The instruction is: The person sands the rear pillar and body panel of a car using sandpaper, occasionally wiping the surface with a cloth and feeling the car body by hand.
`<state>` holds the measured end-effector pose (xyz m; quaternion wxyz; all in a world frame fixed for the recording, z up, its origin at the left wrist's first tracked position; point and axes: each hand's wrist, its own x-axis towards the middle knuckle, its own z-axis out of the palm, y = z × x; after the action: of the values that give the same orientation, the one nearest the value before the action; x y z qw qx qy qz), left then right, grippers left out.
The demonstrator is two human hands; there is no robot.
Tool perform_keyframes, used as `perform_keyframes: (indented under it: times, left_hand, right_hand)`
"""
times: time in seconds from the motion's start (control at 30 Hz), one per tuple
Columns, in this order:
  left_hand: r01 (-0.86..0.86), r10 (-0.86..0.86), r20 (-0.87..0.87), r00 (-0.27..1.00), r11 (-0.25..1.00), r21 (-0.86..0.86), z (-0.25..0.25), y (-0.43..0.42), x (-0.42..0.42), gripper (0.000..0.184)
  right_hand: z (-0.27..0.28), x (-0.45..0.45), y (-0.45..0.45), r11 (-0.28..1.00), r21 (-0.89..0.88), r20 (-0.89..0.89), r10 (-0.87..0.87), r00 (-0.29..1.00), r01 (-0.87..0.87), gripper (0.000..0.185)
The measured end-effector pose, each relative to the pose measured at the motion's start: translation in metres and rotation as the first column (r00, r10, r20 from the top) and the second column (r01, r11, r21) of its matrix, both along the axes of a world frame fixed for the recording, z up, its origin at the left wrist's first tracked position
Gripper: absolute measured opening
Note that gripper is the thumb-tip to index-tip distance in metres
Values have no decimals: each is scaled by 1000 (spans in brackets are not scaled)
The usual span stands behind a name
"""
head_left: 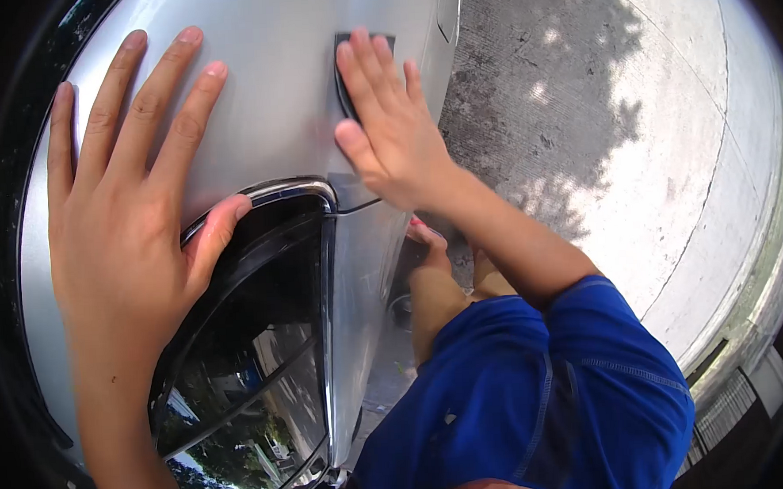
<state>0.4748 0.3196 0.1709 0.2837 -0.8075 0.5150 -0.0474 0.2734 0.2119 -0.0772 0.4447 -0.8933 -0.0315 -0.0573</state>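
My left hand [133, 205] lies flat on the silver car body [268, 91], fingers spread, holding nothing. Its thumb reaches the chrome trim [295, 186] above a dark side window [261, 287]. Under my right hand [395, 138] is a thin black sheet [345, 89] that looks like sandpaper. The palm and nearly straight fingers press it against the car panel, with the thumb off to the left. Most of the sheet is hidden beneath the hand; its top and left edges show.
Rough concrete ground [560, 85], partly shaded, lies right of the car. A blue shirt [505, 389] and my bare foot [429, 242] show close beside the car's side. A curb-like edge [740, 315] runs along the far right.
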Motion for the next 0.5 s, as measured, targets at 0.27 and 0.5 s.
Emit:
perform_keyframes:
  times: [0.27, 0.5]
  left_hand:
    - [0, 0, -9, 1000, 1000, 26, 0, 1, -2, 82]
    - [13, -13, 16, 1000, 1000, 26, -4, 0, -2, 84]
  right_hand:
    - [-16, 38, -28, 999, -47, 107, 4, 994, 1, 75]
    - [-23, 11, 6, 982, 177, 84, -82, 993, 66, 74]
